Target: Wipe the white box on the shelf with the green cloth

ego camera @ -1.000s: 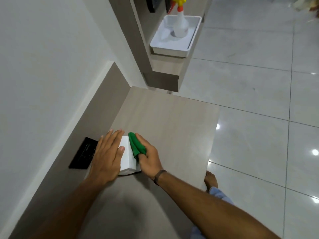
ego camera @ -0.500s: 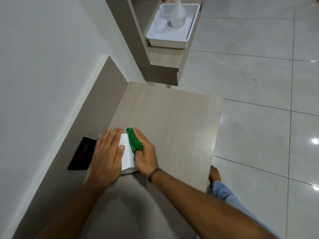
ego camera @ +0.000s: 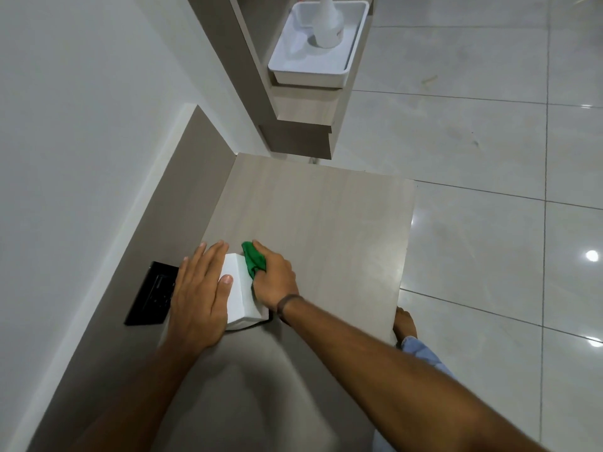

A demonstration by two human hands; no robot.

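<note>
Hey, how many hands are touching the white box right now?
2. The left hand lies flat on the white box, covering its left side. The right hand presses the green cloth against its right side.

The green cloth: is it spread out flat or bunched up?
Bunched up. The green cloth is a crumpled wad in the right hand, pressed against the white box.

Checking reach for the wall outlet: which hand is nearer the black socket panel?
Left. The left hand lies flat on the white box, just beside the black socket panel; the right hand, holding the green cloth, is beyond the box.
</note>
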